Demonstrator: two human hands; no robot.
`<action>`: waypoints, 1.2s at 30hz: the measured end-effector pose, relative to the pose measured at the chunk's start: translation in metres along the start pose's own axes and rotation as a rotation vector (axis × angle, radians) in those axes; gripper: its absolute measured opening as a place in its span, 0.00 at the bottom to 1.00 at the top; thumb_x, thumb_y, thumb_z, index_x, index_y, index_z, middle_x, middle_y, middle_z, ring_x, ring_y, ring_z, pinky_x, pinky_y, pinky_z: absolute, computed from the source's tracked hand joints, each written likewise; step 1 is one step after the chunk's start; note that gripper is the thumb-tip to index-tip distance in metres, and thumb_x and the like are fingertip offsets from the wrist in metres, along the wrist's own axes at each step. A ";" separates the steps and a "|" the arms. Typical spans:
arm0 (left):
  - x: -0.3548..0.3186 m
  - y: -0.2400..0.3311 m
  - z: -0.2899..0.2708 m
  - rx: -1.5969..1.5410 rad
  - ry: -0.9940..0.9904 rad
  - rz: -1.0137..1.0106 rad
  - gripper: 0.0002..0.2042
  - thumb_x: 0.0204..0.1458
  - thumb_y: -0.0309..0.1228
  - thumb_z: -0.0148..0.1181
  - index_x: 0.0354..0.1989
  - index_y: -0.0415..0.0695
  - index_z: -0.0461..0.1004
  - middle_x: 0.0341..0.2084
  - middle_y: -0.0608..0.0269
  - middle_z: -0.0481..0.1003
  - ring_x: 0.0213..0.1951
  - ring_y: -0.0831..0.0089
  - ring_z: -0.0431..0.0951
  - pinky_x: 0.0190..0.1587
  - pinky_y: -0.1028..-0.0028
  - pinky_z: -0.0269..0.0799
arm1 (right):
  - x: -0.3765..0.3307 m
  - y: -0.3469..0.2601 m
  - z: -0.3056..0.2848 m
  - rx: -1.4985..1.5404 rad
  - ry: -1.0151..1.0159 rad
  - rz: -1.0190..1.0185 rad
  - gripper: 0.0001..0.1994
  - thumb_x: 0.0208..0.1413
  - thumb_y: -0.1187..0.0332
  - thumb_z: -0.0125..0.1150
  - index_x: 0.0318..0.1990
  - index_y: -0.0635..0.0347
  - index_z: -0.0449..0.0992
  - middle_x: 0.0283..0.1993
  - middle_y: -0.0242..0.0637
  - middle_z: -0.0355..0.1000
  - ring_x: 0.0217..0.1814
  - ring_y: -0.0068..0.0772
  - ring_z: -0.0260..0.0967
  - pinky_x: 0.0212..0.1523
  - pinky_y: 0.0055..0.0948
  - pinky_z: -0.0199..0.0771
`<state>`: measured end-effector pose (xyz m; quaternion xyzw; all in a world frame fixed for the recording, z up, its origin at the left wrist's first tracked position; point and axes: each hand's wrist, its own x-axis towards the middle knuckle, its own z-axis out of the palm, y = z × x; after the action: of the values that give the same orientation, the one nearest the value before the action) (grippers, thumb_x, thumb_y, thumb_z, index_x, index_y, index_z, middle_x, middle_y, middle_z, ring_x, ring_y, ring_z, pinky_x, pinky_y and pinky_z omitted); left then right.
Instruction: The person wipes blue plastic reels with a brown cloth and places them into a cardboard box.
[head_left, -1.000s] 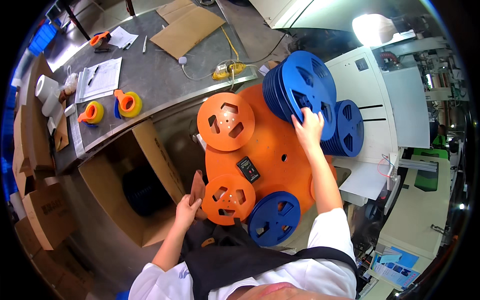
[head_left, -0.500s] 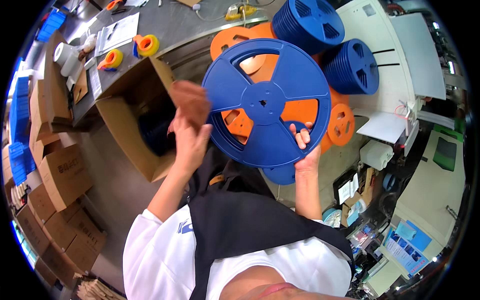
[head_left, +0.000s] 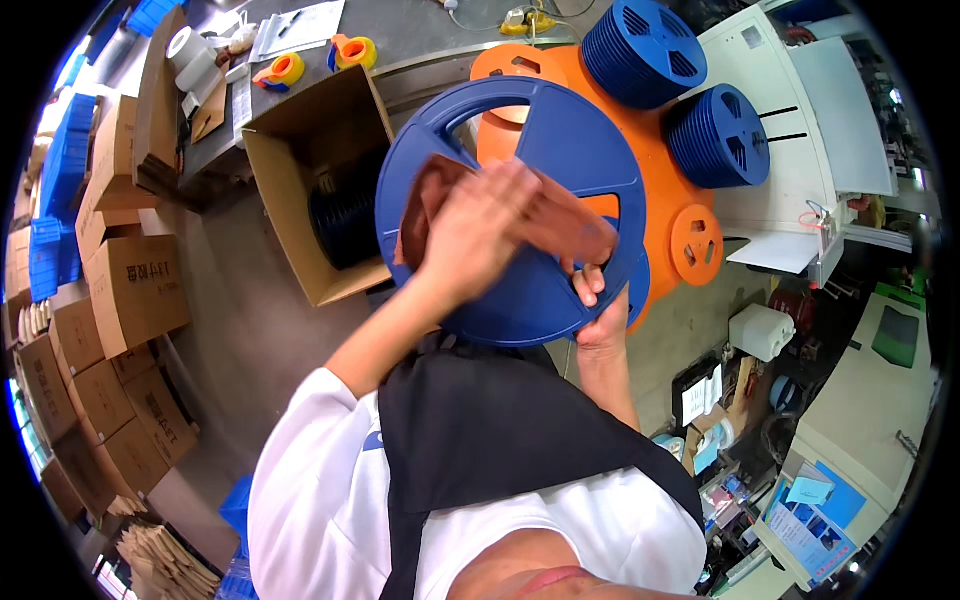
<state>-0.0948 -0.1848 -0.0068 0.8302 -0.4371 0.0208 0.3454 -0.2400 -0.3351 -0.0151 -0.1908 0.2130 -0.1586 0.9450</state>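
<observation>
The left hand (head_left: pixel 475 225) lies flat, fingers together, pressing a brown cloth (head_left: pixel 560 220) onto the face of a large blue reel (head_left: pixel 520 290). The right hand (head_left: pixel 600 315) grips that reel's lower right rim, fingers curled over the front edge and clamped on the plastic. The reel is held up in front of the person's chest, above the black apron (head_left: pixel 500 430), its face turned toward the camera (its spoked openings show near the top).

Behind the reel, a big orange reel (head_left: pixel 660 200) lies flat, with a smaller orange reel (head_left: pixel 697 244) just beside it. 2 stacks of blue reels (head_left: pixel 643 52) stand beyond, on and near a white cabinet (head_left: pixel 800 110). To the left, an open cardboard box (head_left: pixel 300 170) holds dark coils. 2 tape dispensers (head_left: pixel 350 52) rest on the grey bench (head_left: pixel 400 30). Stacked cartons (head_left: pixel 130 290) line the left wall.
</observation>
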 end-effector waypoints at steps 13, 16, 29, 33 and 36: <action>-0.070 -0.097 -0.073 0.013 -0.246 0.152 0.22 0.47 0.37 0.61 0.48 0.37 0.70 0.54 0.51 0.65 0.65 0.56 0.52 0.65 0.59 0.49 | -0.008 -0.002 0.005 0.164 0.119 -0.096 0.09 0.60 0.68 0.48 0.36 0.65 0.71 0.19 0.31 0.63 0.17 0.25 0.60 0.59 0.31 0.66; -0.078 -0.099 -0.089 0.042 -0.355 0.276 0.21 0.47 0.37 0.59 0.48 0.38 0.70 0.52 0.55 0.67 0.65 0.59 0.53 0.67 0.57 0.46 | 0.002 0.012 0.034 0.190 0.155 -0.063 0.08 0.59 0.69 0.49 0.35 0.66 0.71 0.20 0.31 0.64 0.18 0.25 0.61 0.57 0.32 0.67; -0.108 -0.149 -0.106 0.123 -0.172 0.511 0.10 0.37 0.27 0.56 0.30 0.37 0.73 0.38 0.55 0.74 0.53 0.60 0.70 0.60 0.63 0.63 | 0.032 0.059 0.114 -0.329 0.184 -0.150 0.33 0.58 0.38 0.37 0.39 0.65 0.70 0.23 0.36 0.69 0.26 0.35 0.70 0.48 0.37 0.72; -0.110 -0.157 -0.123 -0.353 0.064 -0.069 0.12 0.46 0.17 0.55 0.41 0.41 0.73 0.34 0.58 0.76 0.35 0.62 0.79 0.36 0.72 0.73 | 0.039 0.058 0.125 -0.290 0.420 -0.236 0.28 0.62 0.46 0.38 0.45 0.68 0.68 0.40 0.45 0.74 0.40 0.40 0.74 0.51 0.43 0.72; -0.103 -0.161 -0.119 -0.833 0.137 -0.437 0.10 0.54 0.18 0.50 0.43 0.39 0.71 0.38 0.56 0.76 0.36 0.66 0.78 0.39 0.74 0.73 | 0.041 0.054 0.102 -0.401 0.646 -0.348 0.26 0.64 0.49 0.35 0.44 0.67 0.67 0.42 0.49 0.72 0.42 0.45 0.71 0.49 0.43 0.73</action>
<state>-0.0079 0.0202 -0.0401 0.6903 -0.1995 -0.1749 0.6731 -0.1458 -0.2739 0.0329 -0.3445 0.4899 -0.3231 0.7328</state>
